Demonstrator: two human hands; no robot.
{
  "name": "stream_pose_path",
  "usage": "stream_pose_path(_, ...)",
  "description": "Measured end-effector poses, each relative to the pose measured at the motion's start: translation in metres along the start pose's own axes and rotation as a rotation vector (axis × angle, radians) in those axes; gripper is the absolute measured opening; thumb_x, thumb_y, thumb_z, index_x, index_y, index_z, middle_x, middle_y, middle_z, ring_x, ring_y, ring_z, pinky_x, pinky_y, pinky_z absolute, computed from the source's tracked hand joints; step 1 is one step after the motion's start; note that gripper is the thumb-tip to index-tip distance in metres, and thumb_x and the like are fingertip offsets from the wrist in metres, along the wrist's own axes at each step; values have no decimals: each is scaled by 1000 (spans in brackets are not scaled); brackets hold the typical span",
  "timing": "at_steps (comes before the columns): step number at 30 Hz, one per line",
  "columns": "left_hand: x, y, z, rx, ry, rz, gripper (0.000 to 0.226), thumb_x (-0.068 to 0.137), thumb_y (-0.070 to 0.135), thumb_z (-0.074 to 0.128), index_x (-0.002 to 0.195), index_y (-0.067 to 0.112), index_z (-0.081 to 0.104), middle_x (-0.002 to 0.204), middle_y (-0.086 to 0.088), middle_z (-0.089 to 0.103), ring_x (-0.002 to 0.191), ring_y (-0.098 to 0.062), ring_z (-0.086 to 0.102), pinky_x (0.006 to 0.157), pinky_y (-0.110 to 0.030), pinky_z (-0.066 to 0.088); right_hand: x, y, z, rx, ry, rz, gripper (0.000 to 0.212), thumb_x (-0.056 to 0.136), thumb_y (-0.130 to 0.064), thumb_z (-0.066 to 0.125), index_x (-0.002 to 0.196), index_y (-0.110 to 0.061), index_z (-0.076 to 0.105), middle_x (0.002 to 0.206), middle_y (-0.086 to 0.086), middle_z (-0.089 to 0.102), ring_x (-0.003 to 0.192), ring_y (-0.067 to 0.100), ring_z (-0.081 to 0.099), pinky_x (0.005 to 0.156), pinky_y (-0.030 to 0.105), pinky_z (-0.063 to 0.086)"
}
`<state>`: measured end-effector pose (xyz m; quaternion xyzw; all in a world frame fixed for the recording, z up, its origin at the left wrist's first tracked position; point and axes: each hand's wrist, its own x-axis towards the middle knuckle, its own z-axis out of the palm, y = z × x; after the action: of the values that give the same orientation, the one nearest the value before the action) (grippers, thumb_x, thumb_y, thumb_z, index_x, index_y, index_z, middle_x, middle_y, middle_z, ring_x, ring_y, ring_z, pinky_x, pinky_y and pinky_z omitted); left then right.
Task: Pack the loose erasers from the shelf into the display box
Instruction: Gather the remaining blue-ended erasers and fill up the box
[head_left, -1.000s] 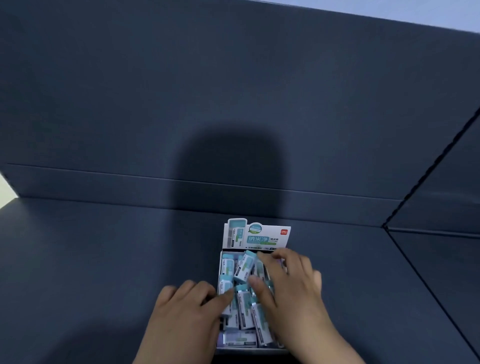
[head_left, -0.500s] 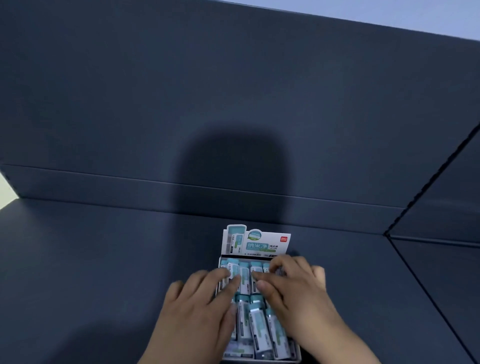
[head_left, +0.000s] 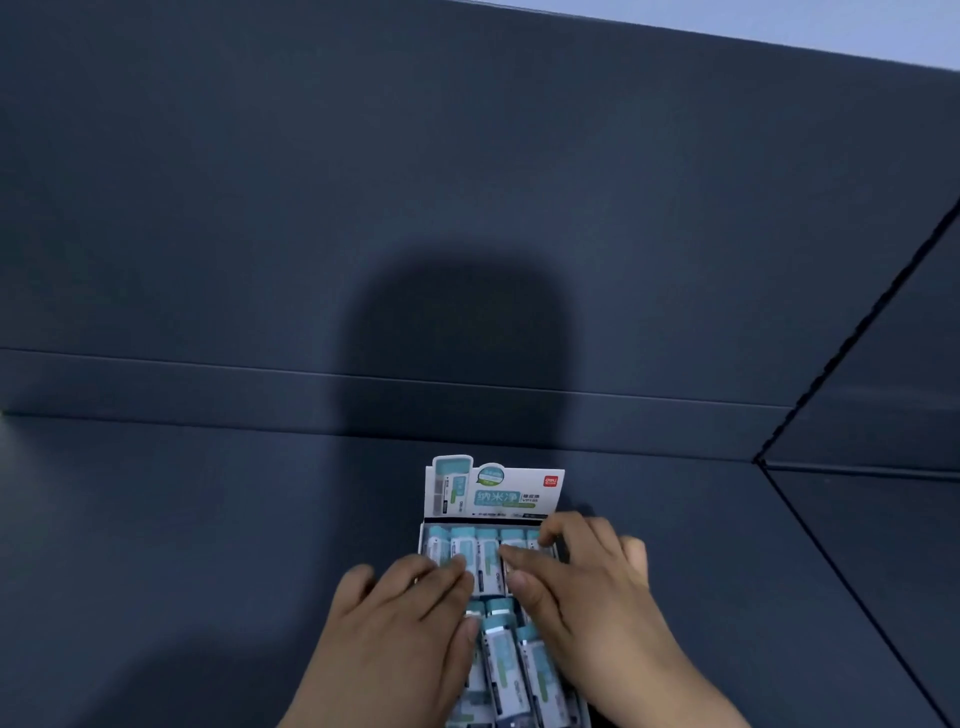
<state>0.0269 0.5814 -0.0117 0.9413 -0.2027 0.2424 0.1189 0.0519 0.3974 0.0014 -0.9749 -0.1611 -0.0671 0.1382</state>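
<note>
A white display box (head_left: 493, 491) with a teal printed header card stands on the dark shelf, low in the middle of the view. Inside lie several erasers (head_left: 485, 558) in white and teal sleeves, lined up in neat rows. My left hand (head_left: 400, 639) lies flat on the left side of the rows, fingers straight and pressing on the erasers. My right hand (head_left: 582, 587) rests on the right side, its fingers spread over the back row and the box's right edge. Both hands cover part of the erasers.
The dark blue-grey shelf floor (head_left: 208, 545) spreads left and right of the box. A back wall (head_left: 467, 182) with a low ledge rises behind it. A seam (head_left: 852, 587) runs diagonally at the right. A head-shaped shadow falls on the wall.
The erasers went from a jumbled heap to ordered rows. Both hands slid forward over them and flattened out. The view moved in closer on the box.
</note>
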Motion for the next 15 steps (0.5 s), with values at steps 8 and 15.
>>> stream_pose_path(8,4,0,3,83,1,13,43,76,41,40,85,20,77,91,7,73,83,-12,68,74,-34,31,-1,6,0,66,-28,-1,81,74,-73,-16,126,-52,42,110,-26,30,104,-2,22,86,22,14)
stream_pose_path(15,5,5,0,111,-104,-23,47,79,46,39,90,19,75,92,4,70,85,-16,67,75,-41,31,-14,11,-3,89,-18,-12,74,78,-73,-11,125,-54,44,108,-27,31,103,-2,25,90,18,16)
